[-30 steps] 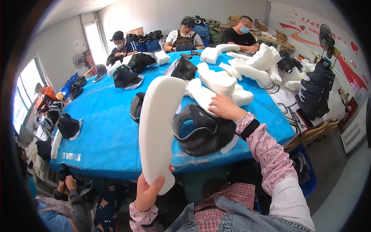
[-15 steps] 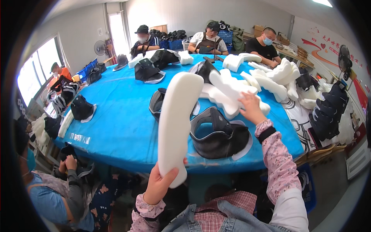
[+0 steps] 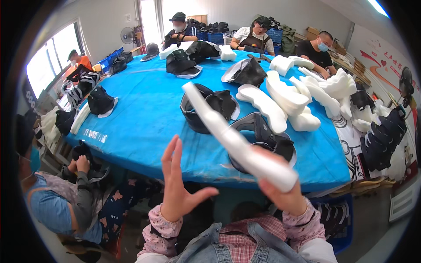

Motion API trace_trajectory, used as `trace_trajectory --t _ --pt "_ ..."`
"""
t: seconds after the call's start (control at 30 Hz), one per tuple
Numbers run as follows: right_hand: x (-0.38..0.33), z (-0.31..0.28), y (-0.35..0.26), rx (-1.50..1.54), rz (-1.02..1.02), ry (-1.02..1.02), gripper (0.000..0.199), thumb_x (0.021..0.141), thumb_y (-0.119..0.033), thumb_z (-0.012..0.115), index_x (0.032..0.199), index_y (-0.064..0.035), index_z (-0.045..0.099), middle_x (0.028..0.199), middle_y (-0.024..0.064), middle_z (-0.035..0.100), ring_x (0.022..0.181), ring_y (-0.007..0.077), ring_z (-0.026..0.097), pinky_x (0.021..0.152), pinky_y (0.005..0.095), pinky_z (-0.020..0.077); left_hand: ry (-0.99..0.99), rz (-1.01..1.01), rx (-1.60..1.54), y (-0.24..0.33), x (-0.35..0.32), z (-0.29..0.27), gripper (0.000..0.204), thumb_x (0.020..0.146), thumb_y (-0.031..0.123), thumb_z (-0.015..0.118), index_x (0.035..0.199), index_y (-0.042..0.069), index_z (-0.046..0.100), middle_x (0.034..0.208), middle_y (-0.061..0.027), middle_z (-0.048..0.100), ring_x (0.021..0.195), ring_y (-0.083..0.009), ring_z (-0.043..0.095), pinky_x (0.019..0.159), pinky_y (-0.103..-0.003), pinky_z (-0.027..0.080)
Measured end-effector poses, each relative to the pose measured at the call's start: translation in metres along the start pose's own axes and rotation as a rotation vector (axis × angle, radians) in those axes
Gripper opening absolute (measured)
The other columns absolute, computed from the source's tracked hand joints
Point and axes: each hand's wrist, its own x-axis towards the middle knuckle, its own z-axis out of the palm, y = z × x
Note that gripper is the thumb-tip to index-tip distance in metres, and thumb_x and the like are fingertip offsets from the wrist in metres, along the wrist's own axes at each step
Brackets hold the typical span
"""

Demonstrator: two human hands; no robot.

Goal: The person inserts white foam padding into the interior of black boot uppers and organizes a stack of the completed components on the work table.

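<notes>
Above the near edge of the blue-covered table (image 3: 144, 131), the right hand (image 3: 288, 199) has its fingers clasped around the lower end of a long, slanting white foam strip (image 3: 237, 136), while the left hand (image 3: 176, 193) is empty, fingers spread and apart from it. Positioning the foam seems the step in hand; a two-handed hold would call for bringing the left fingers around its free length.

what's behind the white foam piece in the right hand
Behind the white foam piece in the right hand, two black caps show on the blue tabletop; the foam covers part of each from view.
</notes>
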Motion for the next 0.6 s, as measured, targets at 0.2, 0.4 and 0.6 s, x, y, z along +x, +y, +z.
trace_trajectory --t 0.2,0.4,0.6 --pt "0.004 0.01 -0.002 0.092 0.146 -0.373 0.052 0.078 0.0 0.055 0.128 0.0017 0.046 0.125 0.0144 0.054 0.109 0.019 0.055 0.094 0.0312 0.0401 -0.01 -0.324 -0.732 0.009 -0.01 0.01 0.117 0.06 0.025 0.086 0.144 0.003 0.008 0.138 -0.018 0.035 0.124 -0.026 0.041 0.102 -0.036 0.033" --pt "-0.007 0.006 0.006 -0.07 0.027 0.084 0.035 0.073 -0.009 0.072 0.103 -0.0018 0.056 0.116 0.0135 0.054 0.102 0.0218 0.055 0.087 0.0313 0.0445 0.003 -0.458 -0.711 0.015 -0.012 0.001 0.057 0.065 0.009 0.081 0.113 0.001 0.051 0.106 -0.0081 0.06 0.098 -0.0143 0.057 0.086 -0.028 0.045" --pt "-0.005 0.009 0.004 -0.44 -0.156 0.214 0.032 0.073 -0.013 0.075 0.097 -0.003 0.056 0.123 0.0171 0.049 0.108 0.0271 0.051 0.091 0.0348 0.0421 -0.024 -0.392 -0.658 0.019 -0.013 -0.001 0.06 0.06 0.011 0.086 0.107 0.001 0.051 0.099 -0.0064 0.061 0.09 -0.0125 0.058 0.08 -0.026 0.047"
